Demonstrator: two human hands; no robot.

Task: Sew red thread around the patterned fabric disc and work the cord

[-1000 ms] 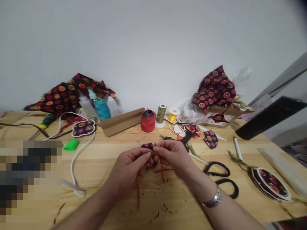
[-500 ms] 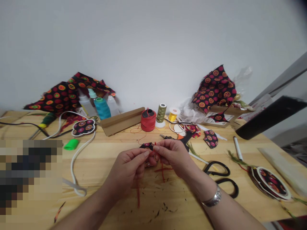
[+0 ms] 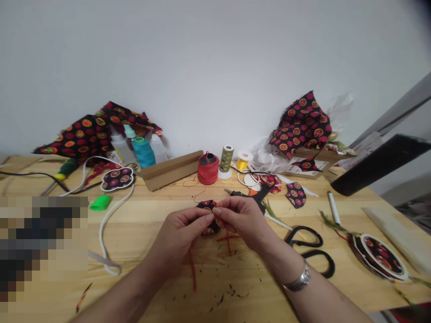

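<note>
- Above the wooden workbench (image 3: 141, 224): small black patterned fabric piece (image 3: 208, 231) held between both hands, red thread (image 3: 193, 274) hanging below
- Left hand (image 3: 178, 240): thumb and fingers pinch the piece
- Right hand (image 3: 244, 220): fingertips pinch its top edge
- Beyond right wrist: black-handled scissors (image 3: 308, 244)

Scrap (image 3: 208, 218): black, pink-red medallions ringed orange. Same print on far-left cloth (image 3: 81, 136) and far-right cloth (image 3: 301, 126). Far row: red spool (image 3: 208, 169), teal spool (image 3: 143, 153), olive spool (image 3: 226, 159), yellow spool (image 3: 243, 164). Left: vivid green cap (image 3: 100, 202). Right: black scissors (image 3: 311, 251). Table (image 3: 134, 224): pale yellow, wood-grained.
</note>
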